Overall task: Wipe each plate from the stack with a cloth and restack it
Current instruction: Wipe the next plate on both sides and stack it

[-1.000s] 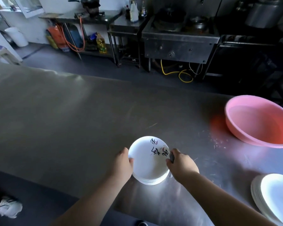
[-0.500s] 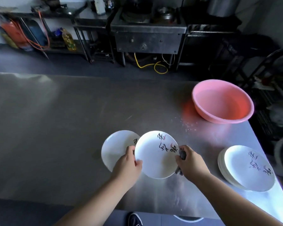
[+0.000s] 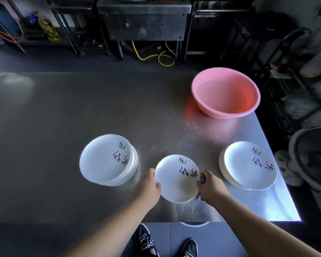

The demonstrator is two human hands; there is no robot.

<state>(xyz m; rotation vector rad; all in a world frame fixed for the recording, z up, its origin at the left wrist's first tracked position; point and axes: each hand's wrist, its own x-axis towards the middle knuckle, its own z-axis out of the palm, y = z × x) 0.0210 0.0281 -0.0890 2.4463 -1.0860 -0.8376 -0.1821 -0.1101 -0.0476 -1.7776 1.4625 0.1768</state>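
I hold one white plate (image 3: 174,179) with black brush lettering above the steel table (image 3: 63,127), between two stacks. My left hand (image 3: 148,188) grips its left rim. My right hand (image 3: 210,188) grips its right rim together with a small grey cloth (image 3: 202,179), which is mostly hidden in the fingers. A tall stack of the same plates (image 3: 106,160) stands to the left. A lower stack of plates (image 3: 248,166) stands to the right, near the table's right edge.
A pink plastic basin (image 3: 225,93) sits at the table's far right corner. The table's right edge and near edge are close to the right stack. A fan (image 3: 315,158) stands on the floor at right. My shoes (image 3: 146,242) show below the table.
The plate I hold has moved right, away from the left stack, into the gap between the two stacks. Both hands kept their grip on it. The camera tilted down.
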